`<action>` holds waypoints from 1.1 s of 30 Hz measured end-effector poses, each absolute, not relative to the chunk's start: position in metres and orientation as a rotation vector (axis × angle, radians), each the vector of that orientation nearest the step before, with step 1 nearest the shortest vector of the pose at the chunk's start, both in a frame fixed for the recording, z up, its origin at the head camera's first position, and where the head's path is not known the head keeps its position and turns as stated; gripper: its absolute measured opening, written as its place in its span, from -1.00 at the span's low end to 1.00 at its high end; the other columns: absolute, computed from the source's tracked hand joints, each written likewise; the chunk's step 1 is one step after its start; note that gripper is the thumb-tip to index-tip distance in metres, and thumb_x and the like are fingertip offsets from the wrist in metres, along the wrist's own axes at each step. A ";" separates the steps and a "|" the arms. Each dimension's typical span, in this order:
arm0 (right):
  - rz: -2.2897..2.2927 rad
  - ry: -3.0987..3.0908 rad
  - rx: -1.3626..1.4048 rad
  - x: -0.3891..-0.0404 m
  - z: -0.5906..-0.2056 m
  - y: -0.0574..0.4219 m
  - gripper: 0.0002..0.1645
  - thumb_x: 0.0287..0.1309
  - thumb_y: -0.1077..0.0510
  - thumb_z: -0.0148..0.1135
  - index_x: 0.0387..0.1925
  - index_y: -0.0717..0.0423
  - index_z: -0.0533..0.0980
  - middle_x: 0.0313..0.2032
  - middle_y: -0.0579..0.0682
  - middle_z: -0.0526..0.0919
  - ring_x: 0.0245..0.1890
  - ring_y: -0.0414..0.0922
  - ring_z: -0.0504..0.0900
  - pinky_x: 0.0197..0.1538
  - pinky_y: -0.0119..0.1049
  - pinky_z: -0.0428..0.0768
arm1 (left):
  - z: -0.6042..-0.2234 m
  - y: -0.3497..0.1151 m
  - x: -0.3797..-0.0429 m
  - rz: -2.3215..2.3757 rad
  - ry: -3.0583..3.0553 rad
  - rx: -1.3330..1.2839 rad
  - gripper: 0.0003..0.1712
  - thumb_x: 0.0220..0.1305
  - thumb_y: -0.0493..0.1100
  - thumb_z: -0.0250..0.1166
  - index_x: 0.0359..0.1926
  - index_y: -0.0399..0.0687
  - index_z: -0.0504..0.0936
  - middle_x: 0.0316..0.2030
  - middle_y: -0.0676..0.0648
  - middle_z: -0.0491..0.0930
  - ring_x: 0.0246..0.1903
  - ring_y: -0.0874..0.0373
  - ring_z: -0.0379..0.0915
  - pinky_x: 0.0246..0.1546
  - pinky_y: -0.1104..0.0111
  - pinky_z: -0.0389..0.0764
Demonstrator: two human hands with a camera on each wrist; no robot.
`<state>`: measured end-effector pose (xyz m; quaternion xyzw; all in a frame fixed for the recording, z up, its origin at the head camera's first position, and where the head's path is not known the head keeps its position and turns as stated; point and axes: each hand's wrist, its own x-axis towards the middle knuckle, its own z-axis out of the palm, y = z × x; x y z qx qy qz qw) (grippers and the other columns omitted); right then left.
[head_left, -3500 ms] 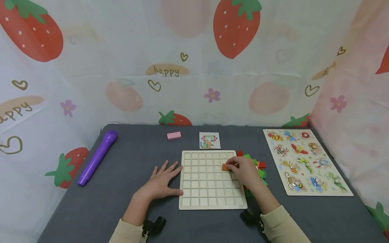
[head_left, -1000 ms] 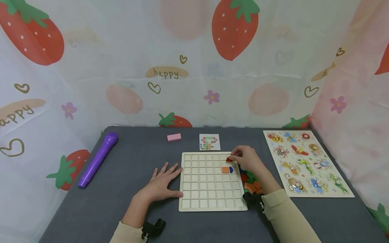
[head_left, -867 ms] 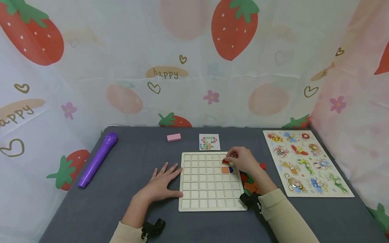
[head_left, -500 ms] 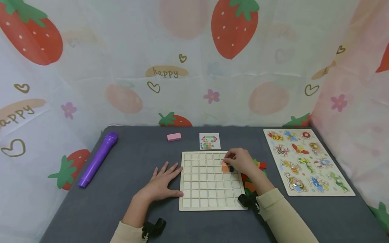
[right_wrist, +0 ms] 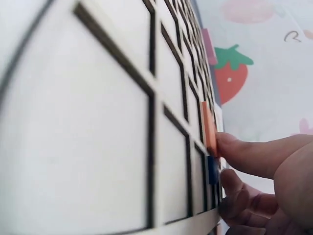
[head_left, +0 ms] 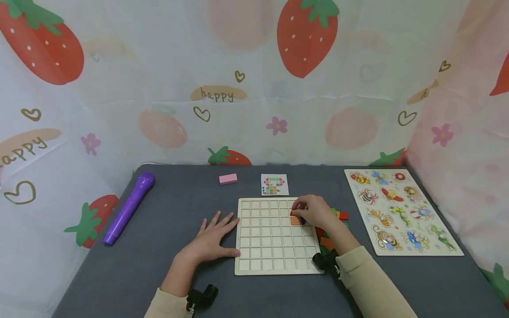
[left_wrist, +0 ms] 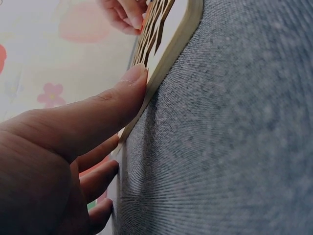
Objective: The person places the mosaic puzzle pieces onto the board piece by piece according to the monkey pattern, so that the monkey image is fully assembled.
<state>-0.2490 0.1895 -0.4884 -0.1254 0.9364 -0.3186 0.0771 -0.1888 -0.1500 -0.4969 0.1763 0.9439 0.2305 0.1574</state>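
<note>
A pale wooden grid board (head_left: 270, 254) lies on the dark cloth. My left hand (head_left: 210, 240) rests spread at its left edge, the thumb touching the rim in the left wrist view. Over the board's far right part, my right hand (head_left: 317, 214) pinches a small red tile (head_left: 292, 213), mostly hidden by the fingers, at the cell just behind an orange square tile (head_left: 295, 221). To the right of the orange tile sits a blue tile (head_left: 303, 221), partly covered by the hand. The right wrist view shows the orange tile (right_wrist: 209, 129) and blue tile (right_wrist: 212, 170) near the fingertips.
Loose coloured tiles (head_left: 327, 244) lie along the board's right side, partly under the right arm. Behind the board are a pattern card (head_left: 274, 184) and a pink block (head_left: 228, 179). A purple microphone (head_left: 129, 207) lies left, an insect puzzle board (head_left: 401, 212) right.
The right hand let go of the orange tile, and a blue tile appeared beside it. It then brought a red tile leftward to the cell behind the orange one. The left hand stayed put.
</note>
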 end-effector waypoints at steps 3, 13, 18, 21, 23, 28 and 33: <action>-0.919 2.796 -0.403 -0.250 -0.486 0.189 -0.91 0.26 0.07 0.39 -0.27 -0.02 0.65 -0.30 -0.06 0.61 -0.36 -0.13 0.51 -0.34 -0.24 0.50 | -0.497 -0.151 -0.188 0.663 2.701 0.507 0.15 0.05 0.35 0.48 0.57 0.18 0.18 0.59 -0.05 0.04 0.60 -0.19 -0.36 0.49 -0.28 -0.33; -1.042 2.747 -0.392 -0.253 -0.482 0.189 -0.88 0.33 0.11 0.33 -0.16 0.03 0.66 -0.30 -0.05 0.61 -0.44 -0.12 0.50 -0.43 -0.25 0.49 | -0.494 -0.151 -0.189 0.652 2.693 0.522 0.14 0.06 0.36 0.46 0.58 0.18 0.17 0.59 -0.06 0.04 0.60 -0.19 -0.35 0.48 -0.28 -0.32; -1.066 2.762 -0.347 -0.252 -0.483 0.189 -0.85 0.37 0.09 0.27 -0.16 0.02 0.71 -0.32 -0.07 0.67 -0.43 -0.13 0.54 -0.40 -0.23 0.52 | -0.495 -0.151 -0.190 0.653 2.691 0.514 0.14 0.06 0.36 0.46 0.57 0.19 0.18 0.59 -0.05 0.04 0.60 -0.19 -0.35 0.48 -0.29 -0.32; -1.065 2.779 -0.304 -0.252 -0.484 0.188 -0.89 0.35 0.12 0.30 -0.21 0.02 0.70 -0.31 -0.08 0.71 -0.37 -0.15 0.60 -0.31 -0.22 0.58 | -0.496 -0.151 -0.189 0.662 2.684 0.504 0.13 0.06 0.35 0.47 0.57 0.19 0.18 0.59 -0.05 0.04 0.60 -0.19 -0.36 0.49 -0.28 -0.33; -1.072 2.793 -0.280 -0.252 -0.485 0.187 -0.91 0.33 0.13 0.32 -0.23 0.03 0.70 -0.31 -0.08 0.71 -0.34 -0.15 0.63 -0.26 -0.20 0.61 | -0.497 -0.151 -0.189 0.667 2.689 0.500 0.13 0.05 0.35 0.47 0.57 0.19 0.19 0.59 -0.04 0.04 0.60 -0.19 -0.35 0.49 -0.27 -0.33; -1.068 2.788 -0.231 -0.251 -0.485 0.184 -0.90 0.32 0.10 0.33 -0.27 0.02 0.70 -0.34 -0.08 0.71 -0.39 -0.16 0.62 -0.34 -0.24 0.60 | -0.497 -0.151 -0.189 0.672 2.694 0.505 0.14 0.05 0.36 0.47 0.57 0.19 0.18 0.59 -0.05 0.04 0.60 -0.19 -0.36 0.49 -0.27 -0.34; -1.005 2.794 -0.184 -0.249 -0.483 0.182 -0.87 0.30 0.07 0.35 -0.32 0.00 0.72 -0.36 -0.09 0.71 -0.40 -0.15 0.60 -0.37 -0.26 0.57 | -0.497 -0.150 -0.190 0.667 2.694 0.499 0.14 0.05 0.35 0.47 0.57 0.20 0.19 0.59 -0.04 0.04 0.60 -0.18 -0.36 0.49 -0.26 -0.34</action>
